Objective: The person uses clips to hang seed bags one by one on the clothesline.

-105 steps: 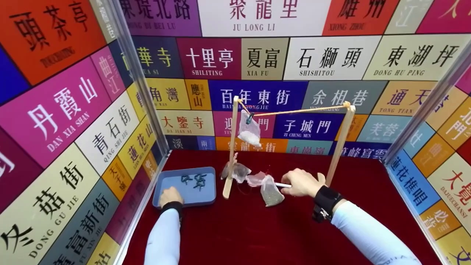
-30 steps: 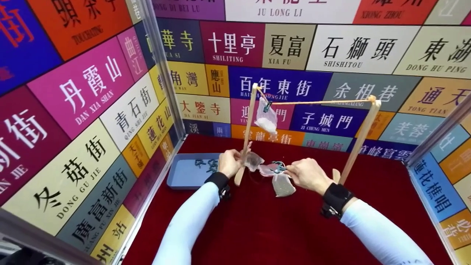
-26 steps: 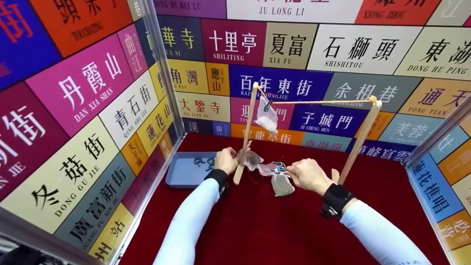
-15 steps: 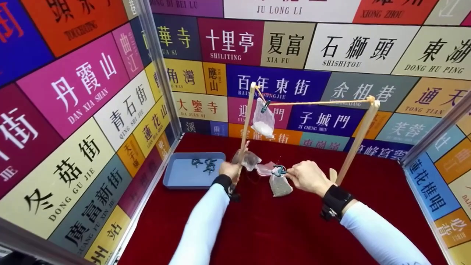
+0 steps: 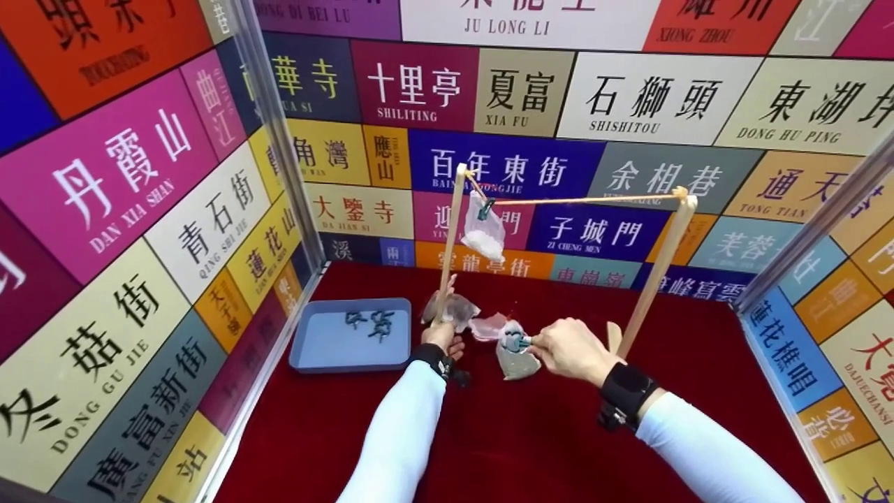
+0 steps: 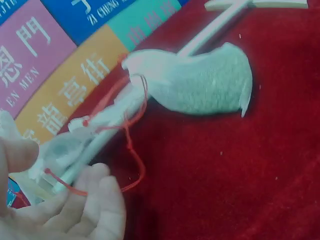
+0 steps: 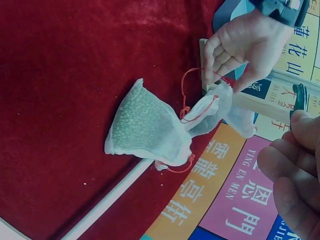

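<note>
My right hand [image 5: 571, 347] pinches a dark green clip [image 7: 300, 97] between thumb and fingers, above a mesh drawstring bag [image 5: 518, 365] of greenish grains lying on the red cloth. Palm partly up, my left hand [image 5: 441, 337] is at the foot of the left wooden post [image 5: 450, 244], fingers loosely bent and thumb apart. Its fingertips are close to a red drawstring [image 6: 137, 160] and more pale mesh bags [image 5: 457, 311]; whether they touch is unclear. From the cord [image 5: 587, 200] between the posts hangs a bag of white filling [image 5: 482, 234], held by another green clip [image 5: 486, 207].
A blue tray [image 5: 349, 356] with several green clips [image 5: 379, 323] stands at the left. The right wooden post [image 5: 656, 279] rises beside my right wrist. A pale rod [image 7: 110, 205] runs low between the posts. Printed panels [image 5: 524, 84] enclose the back and sides.
My left hand has left the tray and come right to the left post, then turned its palm up. A green clip is now in my right hand, near the same bag.
</note>
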Demonstrator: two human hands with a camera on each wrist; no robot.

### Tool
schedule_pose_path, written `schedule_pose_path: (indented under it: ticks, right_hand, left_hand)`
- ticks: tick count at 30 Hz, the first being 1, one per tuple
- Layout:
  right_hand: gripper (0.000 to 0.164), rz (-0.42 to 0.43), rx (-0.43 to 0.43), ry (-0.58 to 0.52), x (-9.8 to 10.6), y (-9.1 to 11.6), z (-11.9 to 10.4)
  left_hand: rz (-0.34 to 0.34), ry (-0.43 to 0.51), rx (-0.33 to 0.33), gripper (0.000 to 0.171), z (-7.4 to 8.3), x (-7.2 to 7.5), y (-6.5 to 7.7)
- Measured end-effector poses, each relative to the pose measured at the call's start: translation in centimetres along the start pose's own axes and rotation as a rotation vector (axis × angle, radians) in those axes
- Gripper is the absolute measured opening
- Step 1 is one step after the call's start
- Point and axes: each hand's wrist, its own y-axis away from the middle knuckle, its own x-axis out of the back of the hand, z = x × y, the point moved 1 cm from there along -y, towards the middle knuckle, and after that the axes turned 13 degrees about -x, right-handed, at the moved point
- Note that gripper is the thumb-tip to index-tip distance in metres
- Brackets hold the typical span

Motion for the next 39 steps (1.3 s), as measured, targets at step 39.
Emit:
schedule_pose_path:
  ticks: [39]
  right_hand:
    - [0.029,0.056,-0.208,0.161,10.0,-6.3,1.4]
  left_hand:
    - [-0.459,-1.331,-1.212,0.039,12.8,-2.7,7.7]
